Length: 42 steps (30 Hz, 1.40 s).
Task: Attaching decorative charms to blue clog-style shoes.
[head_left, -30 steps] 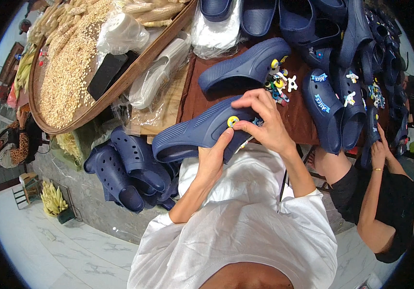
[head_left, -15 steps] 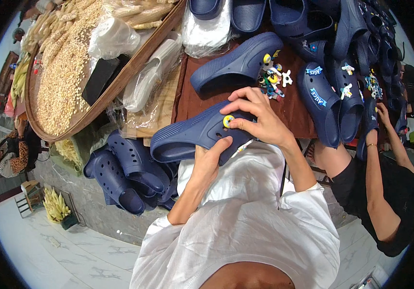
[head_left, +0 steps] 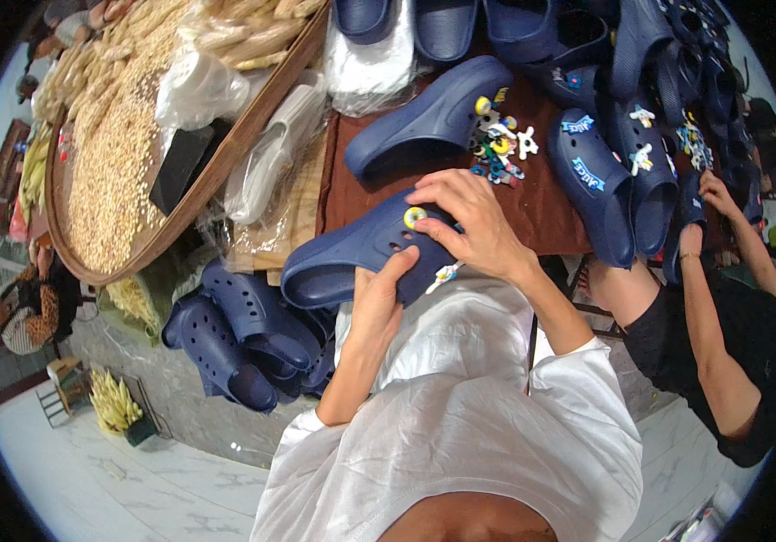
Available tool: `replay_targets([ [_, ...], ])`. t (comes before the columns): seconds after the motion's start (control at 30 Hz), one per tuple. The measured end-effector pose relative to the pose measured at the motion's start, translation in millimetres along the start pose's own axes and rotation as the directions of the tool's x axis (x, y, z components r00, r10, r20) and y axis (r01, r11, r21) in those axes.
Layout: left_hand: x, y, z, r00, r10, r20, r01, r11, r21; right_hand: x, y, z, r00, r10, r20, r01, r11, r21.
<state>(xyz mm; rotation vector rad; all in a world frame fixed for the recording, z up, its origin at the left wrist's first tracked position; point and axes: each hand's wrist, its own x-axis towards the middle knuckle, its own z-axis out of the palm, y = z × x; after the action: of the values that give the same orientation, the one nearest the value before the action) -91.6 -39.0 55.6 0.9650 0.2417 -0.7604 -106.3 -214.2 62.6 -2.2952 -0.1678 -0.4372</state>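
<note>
A navy clog (head_left: 338,244) is held on its side over my lap, its opening toward the left. My left hand (head_left: 377,294) grips its near side, thumb pressed on the upper beside the vent holes. Over the toe end curls my right hand (head_left: 478,221), with its thumb beside a round yellow shoe charm (head_left: 414,219) set in the upper. A white shoe charm (head_left: 443,275) sticks out at the clog's near edge. Beyond my hands another navy clog (head_left: 428,117) lies on its side, next to a small heap of mixed shoe charms (head_left: 499,144).
Decorated clogs (head_left: 591,185) stand to the right on the brown cloth (head_left: 546,221). A co-worker's hand (head_left: 718,194) touches another clog there. Far left is a wooden-rimmed tray (head_left: 126,271) of corn kernels. Several clogs (head_left: 216,348) hang in a bunch below the table's left edge.
The clog in my hands has turned slightly, and its white charm shows more plainly. My right hand stays at the toe, its thumb by the yellow charm. The whole view has shifted a little.
</note>
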Motion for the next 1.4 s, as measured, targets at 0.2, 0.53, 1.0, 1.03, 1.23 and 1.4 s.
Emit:
replay_targets([
  [0.2,-4.9,1.9,3.0,0.992,0.011,-0.124,-0.020,0.997,-0.070,-2.8,-0.6,17.2,0.999,-0.053,-0.009,0.052,0.994,-0.091],
  [0.53,5.9,-5.9,-7.7,0.979,-0.165,-0.120,0.137,0.967,-0.215,-7.6,1.8,13.2,0.992,0.123,0.028,-0.122,0.992,-0.024],
  [1.0,3.8,-3.5,-12.9,0.976,-0.205,-0.073,0.164,0.914,-0.372,-72.0,91.6,-24.1,0.811,0.429,-0.397,-0.537,0.815,-0.216],
  [1.03,2.7,-3.8,-13.6,0.976,-0.199,-0.090,0.151,0.913,-0.380,-70.2,91.0,-23.8,0.825,0.397,-0.402,-0.520,0.812,-0.266],
  [1.23,-3.6,0.4,-11.4,0.977,-0.161,-0.137,0.108,0.937,-0.332,-70.1,96.6,-23.8,0.842,0.392,-0.372,-0.496,0.833,-0.245],
  [1.4,-4.1,9.6,-4.0,0.981,-0.137,-0.137,0.079,0.929,-0.361,-61.9,57.9,-36.2,0.784,0.504,-0.363,-0.500,0.859,0.112],
])
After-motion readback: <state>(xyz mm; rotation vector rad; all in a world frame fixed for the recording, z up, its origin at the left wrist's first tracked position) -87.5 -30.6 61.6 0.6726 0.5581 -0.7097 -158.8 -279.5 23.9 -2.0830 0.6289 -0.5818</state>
